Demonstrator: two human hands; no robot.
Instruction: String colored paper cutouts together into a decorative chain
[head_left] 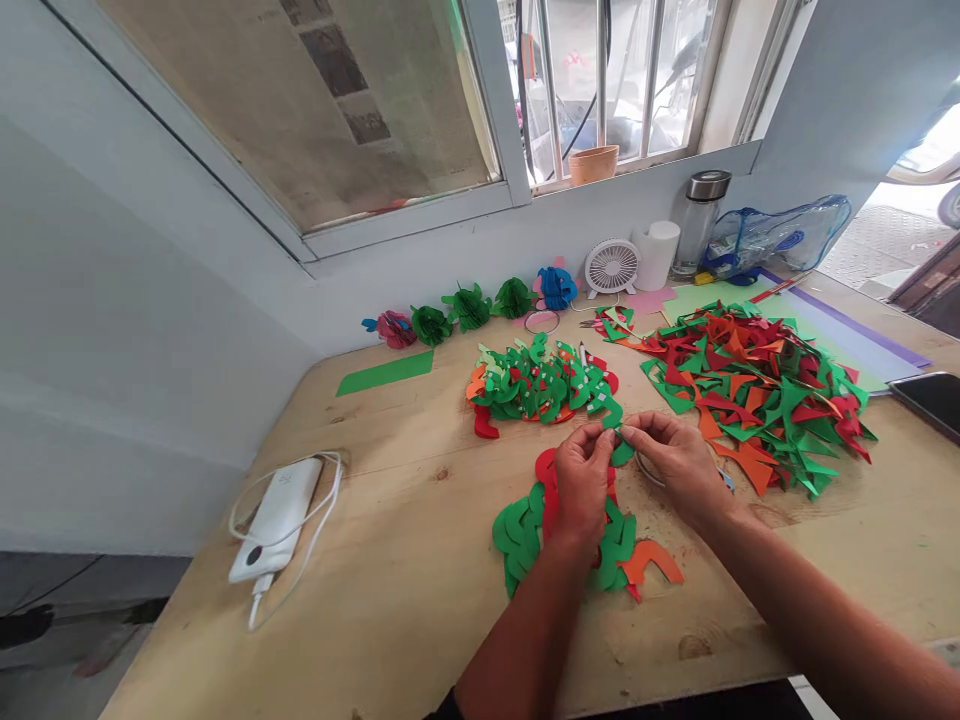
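Observation:
Both my hands meet over the middle of the table, fingers pinched on one green paper cutout (622, 455). My left hand (582, 478) grips its left side, and my right hand (669, 455) pinches it near the top. Under and around my left wrist lies a pile of green and red curved paper cutouts (519, 530), with an orange paper arch (656, 562) at its right. Just beyond my fingers is a heap of green, red and orange cutouts (551, 385), some bearing small pale squares. A ring-shaped item beside my right hand is mostly hidden.
Paper scraps (757, 390) are heaped at the right, near a phone (930, 402). A white power bank (277, 520) with its cable lies left. Along the wall stand folded paper turtles (470, 306), a small fan (612, 267) and a glass bottle (697, 225). A green strip (385, 373) lies flat.

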